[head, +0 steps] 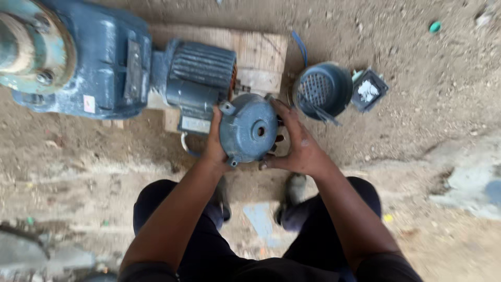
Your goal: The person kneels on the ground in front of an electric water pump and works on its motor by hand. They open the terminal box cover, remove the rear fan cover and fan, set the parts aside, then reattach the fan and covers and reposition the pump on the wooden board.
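Both hands, left hand (215, 143) and right hand (297, 146), clasped around round blue motor cover (248, 128), just before motor (201, 78). Could slip onto feet below if grip loosens.

end cover (249, 128): matt painted metal | pallet (258, 52): rough wood

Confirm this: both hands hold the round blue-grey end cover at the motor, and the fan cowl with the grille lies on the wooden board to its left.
Wrong in one respect. Both the left hand and right hand hold the end cover, but the head view shows the fan cowl lying on the dirt ground to its right, not on the wooden board.
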The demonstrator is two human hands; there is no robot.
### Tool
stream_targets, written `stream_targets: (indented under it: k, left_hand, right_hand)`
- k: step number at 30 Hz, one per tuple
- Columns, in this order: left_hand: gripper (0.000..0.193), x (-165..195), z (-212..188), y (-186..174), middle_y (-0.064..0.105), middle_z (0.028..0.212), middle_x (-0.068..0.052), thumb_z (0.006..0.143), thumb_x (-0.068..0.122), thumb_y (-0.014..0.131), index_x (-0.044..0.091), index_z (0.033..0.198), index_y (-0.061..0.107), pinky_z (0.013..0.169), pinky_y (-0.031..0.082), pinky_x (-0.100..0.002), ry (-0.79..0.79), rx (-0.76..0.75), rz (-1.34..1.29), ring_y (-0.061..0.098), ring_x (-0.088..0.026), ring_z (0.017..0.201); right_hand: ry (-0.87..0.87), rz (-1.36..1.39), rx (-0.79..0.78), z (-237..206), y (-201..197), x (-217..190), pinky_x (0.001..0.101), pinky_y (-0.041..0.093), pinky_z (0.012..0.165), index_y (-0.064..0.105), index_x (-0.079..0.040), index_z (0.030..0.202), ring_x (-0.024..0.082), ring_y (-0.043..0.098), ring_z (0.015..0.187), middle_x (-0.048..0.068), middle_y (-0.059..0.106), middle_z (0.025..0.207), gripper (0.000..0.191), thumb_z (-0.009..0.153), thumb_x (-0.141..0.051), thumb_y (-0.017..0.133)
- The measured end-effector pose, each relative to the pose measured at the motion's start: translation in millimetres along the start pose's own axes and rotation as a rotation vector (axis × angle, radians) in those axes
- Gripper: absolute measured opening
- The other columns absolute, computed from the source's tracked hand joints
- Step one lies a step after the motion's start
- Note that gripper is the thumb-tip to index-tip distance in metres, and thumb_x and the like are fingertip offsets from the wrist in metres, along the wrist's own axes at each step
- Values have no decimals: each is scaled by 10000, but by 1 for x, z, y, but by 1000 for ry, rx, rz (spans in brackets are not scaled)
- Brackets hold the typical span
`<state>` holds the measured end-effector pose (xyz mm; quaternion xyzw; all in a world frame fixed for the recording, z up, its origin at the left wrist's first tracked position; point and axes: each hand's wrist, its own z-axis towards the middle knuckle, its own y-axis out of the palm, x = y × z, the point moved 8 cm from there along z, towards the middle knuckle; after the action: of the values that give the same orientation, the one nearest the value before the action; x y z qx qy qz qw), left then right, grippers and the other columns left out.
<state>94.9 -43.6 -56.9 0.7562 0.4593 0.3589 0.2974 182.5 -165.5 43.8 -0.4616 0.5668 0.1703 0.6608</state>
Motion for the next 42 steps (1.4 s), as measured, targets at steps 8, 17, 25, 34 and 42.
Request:
stream_targets:
  k: [8,17,25,34,42]
  left_hand:
    - [971,43,28,54,619,1304,-139,862,813,334,111,1533,358,843,623,-472,212,-101,822,682,-280,1126]
    - [441,155,-62,105,721,1184,-180,1041,387,734,29,1275,626,861,629,-410,1358,324,1702,731,-299,1056]
    - [398,169,-91,70,639,1324,-128,988,213,810,38,1297,630,1055,508,-470,1420,454,1819,593,-324,1210]
    - [444,148,-91,73,638,1310,-122,958,256,840,38,1289,641,978,496,-439,1420,336,1862,592,-302,1138]
    - [378,127,-90,77,678,1201,-98,907,262,843,52,1186,699,825,491,-422,1454,317,1903,597,-243,1009]
  right_hand:
    - [67,604,20,44,12,59,491,361,1257,84,-88,1677,390,380,1523,255,322,1650,1385,665,-469,948]
    - [57,1257,171,52,-13,62,606,473,1188,348,-159,1595,407,506,1414,199,455,1569,1166,710,-808,742]
    - [7,1359,211,58,-15,86,639,451,1179,375,-215,1614,377,522,1448,143,470,1606,1175,706,-933,575]
    - [49,1196,360,31,-12,128,554,447,1245,415,-134,1598,304,513,1460,117,479,1603,1061,843,-873,521]
    - [86,1163,376,17,-11,132,568,431,1245,380,-120,1600,327,484,1470,137,464,1596,1054,861,-860,515]
